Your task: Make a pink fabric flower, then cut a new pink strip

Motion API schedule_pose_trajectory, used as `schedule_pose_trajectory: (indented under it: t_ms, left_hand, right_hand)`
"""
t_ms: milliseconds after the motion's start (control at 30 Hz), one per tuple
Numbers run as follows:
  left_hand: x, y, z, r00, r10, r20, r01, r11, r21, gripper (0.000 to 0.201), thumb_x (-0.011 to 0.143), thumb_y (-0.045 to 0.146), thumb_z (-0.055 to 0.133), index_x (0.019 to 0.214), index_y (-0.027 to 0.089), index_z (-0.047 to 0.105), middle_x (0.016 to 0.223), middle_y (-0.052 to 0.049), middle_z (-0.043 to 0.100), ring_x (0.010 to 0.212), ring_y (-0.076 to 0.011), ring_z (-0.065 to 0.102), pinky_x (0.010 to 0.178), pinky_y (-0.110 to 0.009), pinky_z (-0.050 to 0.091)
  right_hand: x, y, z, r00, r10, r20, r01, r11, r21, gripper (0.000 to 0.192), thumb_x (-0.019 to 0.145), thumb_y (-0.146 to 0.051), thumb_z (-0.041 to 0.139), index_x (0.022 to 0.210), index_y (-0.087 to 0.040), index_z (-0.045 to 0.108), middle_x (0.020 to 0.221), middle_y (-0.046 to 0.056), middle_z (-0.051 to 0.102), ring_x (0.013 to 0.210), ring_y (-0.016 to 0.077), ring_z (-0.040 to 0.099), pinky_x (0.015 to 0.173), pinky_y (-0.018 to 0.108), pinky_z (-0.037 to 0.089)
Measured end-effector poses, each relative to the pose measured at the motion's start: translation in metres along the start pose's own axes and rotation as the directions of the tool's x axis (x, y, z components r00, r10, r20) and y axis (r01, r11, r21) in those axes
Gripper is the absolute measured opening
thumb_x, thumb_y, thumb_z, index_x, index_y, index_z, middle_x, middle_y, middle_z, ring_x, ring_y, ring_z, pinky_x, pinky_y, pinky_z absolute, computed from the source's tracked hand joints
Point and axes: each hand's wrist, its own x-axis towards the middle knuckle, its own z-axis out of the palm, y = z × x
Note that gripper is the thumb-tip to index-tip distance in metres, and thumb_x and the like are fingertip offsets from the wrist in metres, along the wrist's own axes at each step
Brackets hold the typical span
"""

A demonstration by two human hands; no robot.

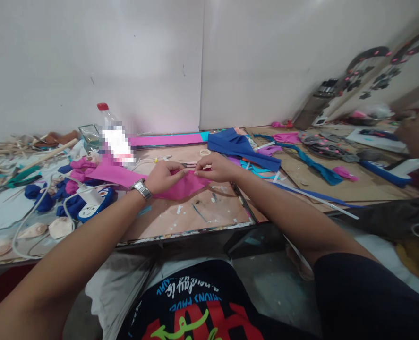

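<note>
A strip of bright pink fabric [181, 190] stretches between my two hands over the table's front half. My left hand [162, 176], with a metal watch on its wrist, pinches the strip's upper edge. Opposite it, my right hand [219, 167] grips the same edge with fingers and thumb closed. A short gap separates the fingertips, and a thin dark item I cannot make out lies just behind them. The strip's tail runs left past my wrist. Folded blue fabric [230, 144] lies beyond my right hand.
On the left stand a red-capped bottle [103, 107] and a blue power strip [96, 208] with white cables, near green-handled pliers [24, 175] and several sticks. Pink strips [170, 140] lie along the wall. At right, another person's hand [416, 134] is beside a cardboard sheet [301, 182].
</note>
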Motion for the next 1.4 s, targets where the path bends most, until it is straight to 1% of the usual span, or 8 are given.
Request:
schedule_pose_trajectory:
  t_ms: [267,433,667,767,900,1100,1267,1400]
  left_hand:
    - [0.003,-0.007,0.000,0.996,-0.030,-0.085,0.030,1.000,-0.009,0.040,0.093,0.046,0.057,0.074,0.015,0.073,0.072,-0.003,0.071,0.068,-0.0152,0.059,0.065,-0.028,0.042]
    - [0.001,-0.006,0.000,1.000,-0.031,-0.002,0.031,0.999,-0.019,0.036,0.089,0.048,0.064,0.086,0.016,0.079,0.077,-0.003,0.075,0.070,-0.0162,0.062,0.065,-0.027,0.042]
    - [0.001,-0.002,0.001,0.993,-0.026,0.112,0.025,1.000,0.011,0.035,0.090,0.045,0.062,0.087,0.015,0.080,0.073,-0.003,0.073,0.066,-0.0149,0.059,0.063,-0.027,0.038]
    - [0.001,-0.003,0.000,0.994,-0.017,0.107,0.015,0.999,0.028,0.036,0.090,0.045,0.061,0.084,0.014,0.078,0.071,-0.002,0.071,0.065,-0.0145,0.057,0.063,-0.027,0.037]
    - [0.002,-0.005,-0.001,0.997,-0.032,0.064,0.030,0.999,0.036,0.042,0.092,0.050,0.057,0.087,0.014,0.078,0.076,-0.004,0.072,0.069,-0.0157,0.059,0.065,-0.027,0.039]
    - [0.001,-0.005,0.000,0.990,-0.058,0.127,0.057,0.998,0.006,0.045,0.092,0.053,0.057,0.089,0.013,0.078,0.076,-0.004,0.071,0.068,-0.0154,0.057,0.063,-0.026,0.039]
    - [0.002,-0.007,0.001,0.991,-0.077,0.110,0.082,0.996,-0.041,0.048,0.091,0.055,0.058,0.082,0.012,0.077,0.067,-0.003,0.066,0.063,-0.0141,0.054,0.060,-0.025,0.038]
    - [0.002,-0.010,0.000,0.992,-0.071,0.107,0.079,0.994,-0.080,0.044,0.092,0.053,0.058,0.090,0.013,0.078,0.075,-0.004,0.070,0.068,-0.0157,0.058,0.063,-0.026,0.041]
  right_hand:
    - [-0.001,0.006,-0.002,0.999,-0.004,-0.032,0.003,0.999,-0.040,0.021,0.088,-0.032,0.066,0.083,-0.015,0.078,0.077,0.005,0.077,0.070,0.0152,0.066,0.069,0.025,0.043]
    - [0.000,0.003,0.002,0.999,-0.020,-0.046,0.017,0.998,-0.065,0.019,0.088,-0.031,0.066,0.084,-0.016,0.078,0.079,0.005,0.078,0.071,0.0153,0.067,0.068,0.024,0.043]
    - [0.001,-0.005,0.005,0.993,-0.101,-0.053,0.093,0.986,-0.136,0.020,0.090,-0.030,0.065,0.088,-0.016,0.079,0.081,0.007,0.078,0.073,0.0170,0.069,0.070,0.026,0.045]
    - [0.001,-0.005,0.005,0.991,-0.118,-0.068,0.106,0.981,-0.162,0.019,0.090,-0.030,0.065,0.087,-0.016,0.078,0.080,0.007,0.078,0.073,0.0172,0.069,0.070,0.027,0.045]
    - [0.001,-0.005,0.005,0.987,-0.133,-0.088,0.113,0.974,-0.197,0.018,0.090,-0.030,0.066,0.087,-0.017,0.078,0.081,0.006,0.078,0.075,0.0177,0.068,0.071,0.028,0.045]
    - [0.003,-0.006,0.005,0.984,-0.148,-0.095,0.122,0.965,-0.232,0.019,0.091,-0.031,0.066,0.090,-0.017,0.079,0.084,0.008,0.078,0.079,0.0200,0.069,0.074,0.031,0.046]
    - [0.003,-0.007,0.006,0.983,-0.153,-0.103,0.129,0.969,-0.209,0.018,0.092,-0.031,0.066,0.097,-0.019,0.079,0.089,0.008,0.079,0.083,0.0209,0.070,0.077,0.032,0.048]
    - [0.002,-0.007,0.007,0.975,-0.169,-0.142,0.138,0.969,-0.204,0.017,0.092,-0.030,0.067,0.096,-0.020,0.079,0.090,0.008,0.079,0.085,0.0207,0.070,0.079,0.032,0.048]
